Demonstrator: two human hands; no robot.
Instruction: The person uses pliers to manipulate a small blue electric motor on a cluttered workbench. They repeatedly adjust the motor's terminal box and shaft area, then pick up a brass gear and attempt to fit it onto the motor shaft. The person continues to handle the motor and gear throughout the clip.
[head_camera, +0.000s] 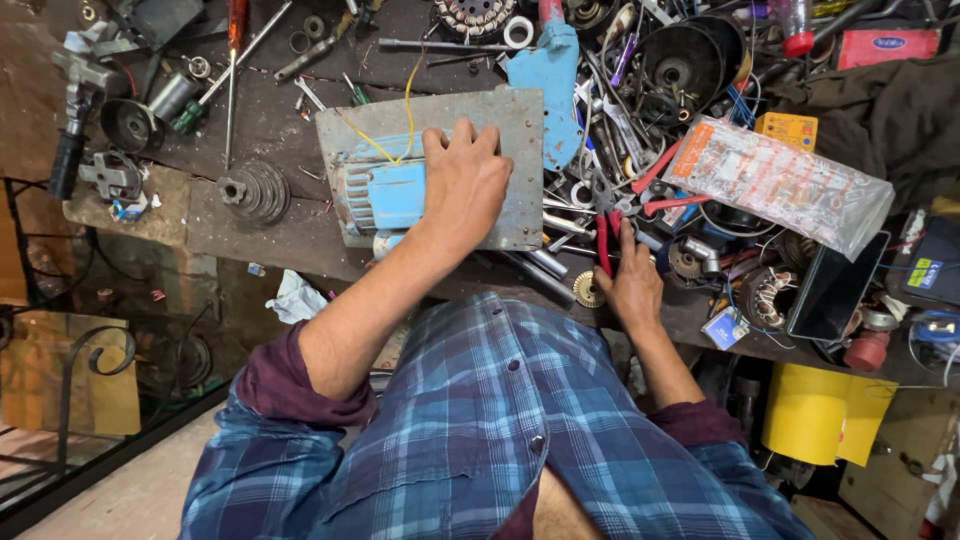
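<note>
From where I sit, my left hand (465, 180) lies flat on top of the blue motor (385, 190), palm down, fingers spread over its casing and reaching onto the grey metal plate (520, 150) that the motor sits on; the grip is open, pressing rather than pinching anything. A yellow wire (408, 100) runs from the motor up across the plate. The plate rests near the middle of the dark, cluttered worktop (270, 120), close to its near edge.

My right hand (630, 285) rests at the worktop's near edge, to the right of the plate, fingers stretched out against the red-handled pliers (606, 245) (I cannot tell whether the fingers close around the handles or only touch them).

Around it lie loose bolts and metal rods, a small brass gear (588, 290) just left of the wrist, and a clear plastic packet (780, 185) farther right. A stepped pulley (255, 190) sits left of the plate, and a red-handled screwdriver (235, 60) lies farther back.
</note>
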